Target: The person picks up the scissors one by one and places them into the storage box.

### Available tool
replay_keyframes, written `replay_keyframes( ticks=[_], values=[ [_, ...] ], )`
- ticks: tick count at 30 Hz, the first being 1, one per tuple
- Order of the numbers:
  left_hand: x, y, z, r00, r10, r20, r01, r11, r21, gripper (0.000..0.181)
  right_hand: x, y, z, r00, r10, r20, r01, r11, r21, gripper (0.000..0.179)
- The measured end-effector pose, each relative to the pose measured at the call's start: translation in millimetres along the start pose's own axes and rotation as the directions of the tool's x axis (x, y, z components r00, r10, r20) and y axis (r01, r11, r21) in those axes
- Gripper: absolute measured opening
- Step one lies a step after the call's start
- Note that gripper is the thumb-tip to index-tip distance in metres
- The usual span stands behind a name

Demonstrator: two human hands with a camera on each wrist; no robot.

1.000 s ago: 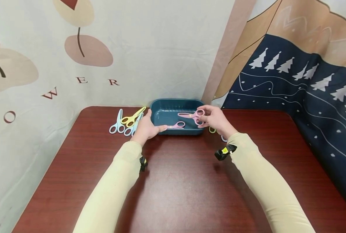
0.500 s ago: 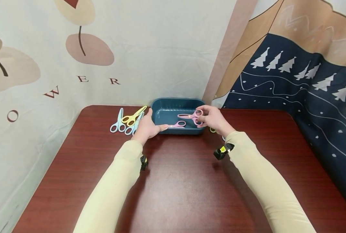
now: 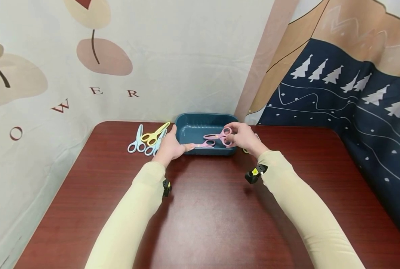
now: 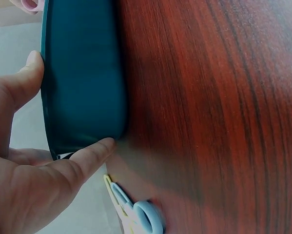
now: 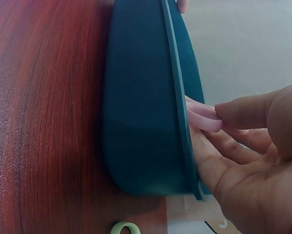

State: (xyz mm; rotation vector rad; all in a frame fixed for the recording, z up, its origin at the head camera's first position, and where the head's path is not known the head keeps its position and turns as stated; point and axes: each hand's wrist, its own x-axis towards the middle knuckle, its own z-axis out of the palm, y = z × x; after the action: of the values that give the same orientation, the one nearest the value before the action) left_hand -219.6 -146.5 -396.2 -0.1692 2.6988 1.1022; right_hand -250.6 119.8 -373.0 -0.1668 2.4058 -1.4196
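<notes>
A dark teal plastic tub [image 3: 205,152] stands at the back of the table. My left hand [image 3: 169,145] holds its left end, with the thumb on the front rim and fingers at the side. My right hand [image 3: 245,136] pinches pink scissors [image 3: 217,137] by the handle loops, over the tub's right part, blades pointing left. In the right wrist view, the pink handle [image 5: 204,117] is between thumb and fingers at the rim. A second pair of pink scissors [image 3: 200,145] lies inside the tub, partly behind the left thumb and below the held pair.
Left of the tub lie light blue scissors [image 3: 140,138], yellow scissors [image 3: 153,137] and another light blue pair [image 3: 159,144], partly behind my left hand. A yellow-green handle loop [image 5: 125,227] shows right of the tub. A wall hanging [image 3: 186,67] rises behind the brown table [image 3: 206,209].
My right hand has moved slightly left and down with the pink scissors, nearer the pair in the tub. My left hand keeps its place on the tub.
</notes>
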Motion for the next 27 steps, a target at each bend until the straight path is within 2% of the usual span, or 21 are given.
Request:
replay_keyframes(
  ticks=[10, 27],
  values=[
    [-0.5, 1.2, 0.1, 1.0, -0.012, 0.0, 0.012, 1.0, -0.025, 0.113, 4.3, 0.8, 4.1, 1.0, 0.01, -0.021, -0.011, 1.0, -0.016, 0.043],
    [-0.3, 0.9, 1.3, 1.0, -0.015, -0.009, 0.015, 1.0, -0.019, 0.114, 3.0, -6.1, 5.7, 0.999, 0.026, 0.035, -0.022, 0.993, -0.117, 0.052]
  ],
)
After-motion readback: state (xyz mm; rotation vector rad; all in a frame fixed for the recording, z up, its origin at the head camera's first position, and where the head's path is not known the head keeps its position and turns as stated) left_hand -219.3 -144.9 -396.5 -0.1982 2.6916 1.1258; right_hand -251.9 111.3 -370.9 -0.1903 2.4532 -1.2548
